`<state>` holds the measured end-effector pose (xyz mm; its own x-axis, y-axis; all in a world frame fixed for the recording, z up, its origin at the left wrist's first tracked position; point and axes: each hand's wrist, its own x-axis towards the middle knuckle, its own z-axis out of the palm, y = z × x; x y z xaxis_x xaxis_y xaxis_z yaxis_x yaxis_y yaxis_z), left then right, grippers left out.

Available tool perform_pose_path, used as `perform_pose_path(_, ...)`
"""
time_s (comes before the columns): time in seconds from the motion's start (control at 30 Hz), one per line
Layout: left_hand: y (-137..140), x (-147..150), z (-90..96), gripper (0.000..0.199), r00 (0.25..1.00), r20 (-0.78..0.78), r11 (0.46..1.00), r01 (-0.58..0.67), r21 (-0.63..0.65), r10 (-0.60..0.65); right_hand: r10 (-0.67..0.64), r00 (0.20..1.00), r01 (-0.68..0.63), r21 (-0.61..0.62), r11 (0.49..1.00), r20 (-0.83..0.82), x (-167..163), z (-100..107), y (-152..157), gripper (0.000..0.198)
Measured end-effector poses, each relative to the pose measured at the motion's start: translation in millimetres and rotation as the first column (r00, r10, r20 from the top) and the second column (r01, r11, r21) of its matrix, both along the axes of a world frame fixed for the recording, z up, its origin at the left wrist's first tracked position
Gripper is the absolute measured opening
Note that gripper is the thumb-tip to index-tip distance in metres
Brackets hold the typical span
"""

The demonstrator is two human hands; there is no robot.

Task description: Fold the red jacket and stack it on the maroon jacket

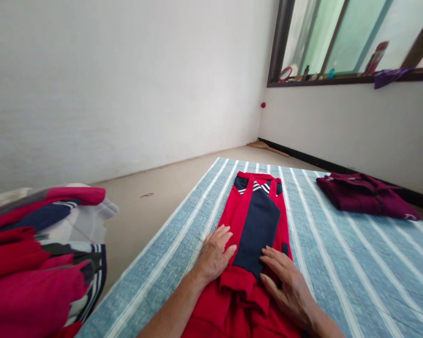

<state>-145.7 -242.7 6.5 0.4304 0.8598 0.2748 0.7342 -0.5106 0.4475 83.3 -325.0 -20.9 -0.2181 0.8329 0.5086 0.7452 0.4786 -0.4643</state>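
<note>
A red and navy jacket (257, 225) with white stripes lies on the striped blue cloth (324, 253), its sides and sleeves folded inward into a long narrow shape. Flat on its left edge rests my left hand (216, 251), fingers stretched out. My right hand (287, 281) lies on the right edge, near the cuffs, with its fingers extended and the thumb apart. Neither hand grips the fabric. The jacket's lower red part spreads toward me, partly covered by my right hand and forearm.
A folded maroon garment (364, 195) sits on the cloth at the right. To the left is a heap of clothes (31, 272) in red, navy and white. A wooden-looking item (268, 149) lies in the floor corner. Small things stand on the window sill (324, 80).
</note>
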Motion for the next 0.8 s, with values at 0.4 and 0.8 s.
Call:
perform_pose_path(0.4,-1,-2,13.7,0.039,0.973,0.226,0.985,-0.013,-0.172,0.053,0.005,0.999,-0.007,-0.039,0.999,-0.039,4,4,-3,0.028)
perform_pose_path(0.8,1,-16,22.1,0.036,0.919,0.357,0.963,-0.075,-0.257,0.167,0.006,1.0,-0.006,-0.019,1.0,-0.003,5,2,-4,0.029)
